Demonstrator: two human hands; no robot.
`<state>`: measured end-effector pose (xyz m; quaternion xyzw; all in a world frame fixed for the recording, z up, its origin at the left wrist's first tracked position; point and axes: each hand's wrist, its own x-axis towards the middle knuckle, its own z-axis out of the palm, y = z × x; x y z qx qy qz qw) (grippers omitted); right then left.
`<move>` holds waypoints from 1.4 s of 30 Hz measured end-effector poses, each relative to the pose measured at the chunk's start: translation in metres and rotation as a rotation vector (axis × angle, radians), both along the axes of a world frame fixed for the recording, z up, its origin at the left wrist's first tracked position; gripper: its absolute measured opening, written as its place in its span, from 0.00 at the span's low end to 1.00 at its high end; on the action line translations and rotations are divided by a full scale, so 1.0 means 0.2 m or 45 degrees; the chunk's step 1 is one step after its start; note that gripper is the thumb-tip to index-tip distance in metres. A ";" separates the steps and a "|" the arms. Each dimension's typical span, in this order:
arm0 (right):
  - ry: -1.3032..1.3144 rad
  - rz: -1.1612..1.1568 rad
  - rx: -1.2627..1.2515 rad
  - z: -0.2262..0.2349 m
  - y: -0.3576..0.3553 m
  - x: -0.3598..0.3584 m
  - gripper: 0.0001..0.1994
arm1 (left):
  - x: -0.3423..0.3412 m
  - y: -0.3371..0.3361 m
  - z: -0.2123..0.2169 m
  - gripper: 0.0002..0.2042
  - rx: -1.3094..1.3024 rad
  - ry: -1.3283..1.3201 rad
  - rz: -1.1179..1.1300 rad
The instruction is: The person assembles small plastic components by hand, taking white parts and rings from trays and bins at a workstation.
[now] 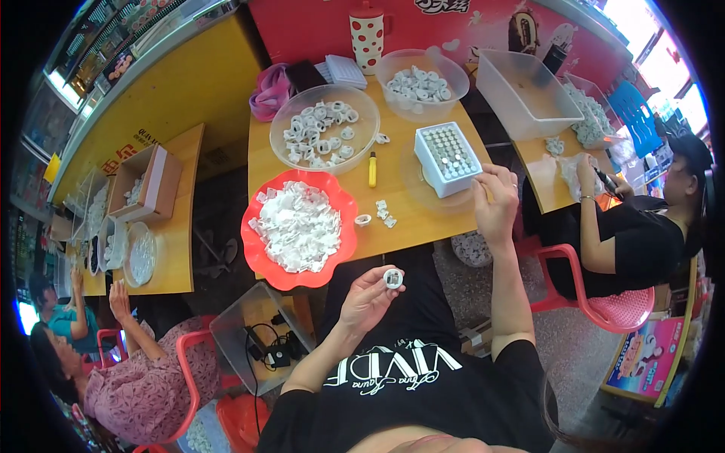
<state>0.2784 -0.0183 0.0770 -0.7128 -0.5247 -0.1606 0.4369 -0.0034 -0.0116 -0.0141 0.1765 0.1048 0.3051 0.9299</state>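
Note:
Between the thumb and fingers of my left hand [366, 302] is a small round white plastic part [393, 278], with metal pieces showing in its open face. My right hand [496, 204] is at the right edge of a white tray [455, 187] filled with rows of small round silver discs. Its thumb and fingers are pinched together; anything between them is too small to make out. Left of the tray lie a yellow pen-like tool [372, 171] and a few loose white plastic pieces [385, 214]. A red scalloped bowl [253, 255] heaped with flat white pieces stands at the table's near left.
Behind, two clear tubs [281, 155] hold white ring-shaped parts; a polka-dot tumbler [367, 41] stands at the back. A clear bin [521, 98] is on the right-hand table, where a person [642, 241] works. Other people sit at the left table [181, 226].

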 end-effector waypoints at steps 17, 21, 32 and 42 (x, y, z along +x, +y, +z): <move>0.120 0.432 0.047 -0.02 0.06 -0.20 0.05 | 0.01 0.04 0.01 0.14 0.022 0.011 0.054; 0.186 0.782 -0.085 -0.08 -0.14 -0.53 0.09 | -0.01 0.04 0.01 0.15 0.033 0.021 0.060; 0.381 0.865 -0.180 -0.14 -0.21 -0.62 0.08 | -0.03 0.00 0.02 0.13 0.109 0.067 0.071; 1.243 1.058 -0.380 -0.17 -0.23 -0.63 0.04 | -0.05 0.00 0.05 0.13 0.246 0.124 0.005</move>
